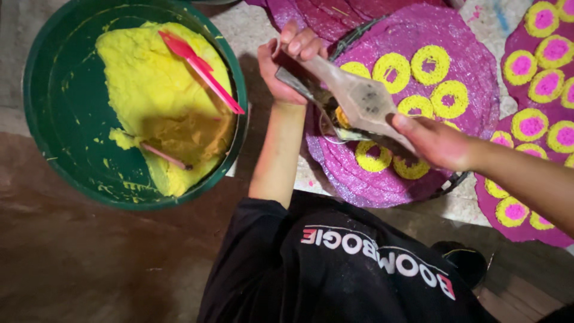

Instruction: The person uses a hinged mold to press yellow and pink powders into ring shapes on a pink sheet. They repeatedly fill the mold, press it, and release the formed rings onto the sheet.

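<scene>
My left hand (291,57) grips the far handle of a grey-brown hand press (363,101). My right hand (435,143) holds the press's near handle. Held at a slant, the press hovers over a round purple woven mat (472,54) that carries several yellow rings of squeezed dough (430,64). The press body hides the ring directly under it. Left of my arms stands a large green basin (54,107) of yellow dough (149,78).
A red spatula (200,67) and a thin pink stick (162,156) lie in the dough. More purple mats (526,227) at the right hold yellow rings with pink centres. A dark wire rack (454,177) shows under the mat. Brown floor lies at the lower left.
</scene>
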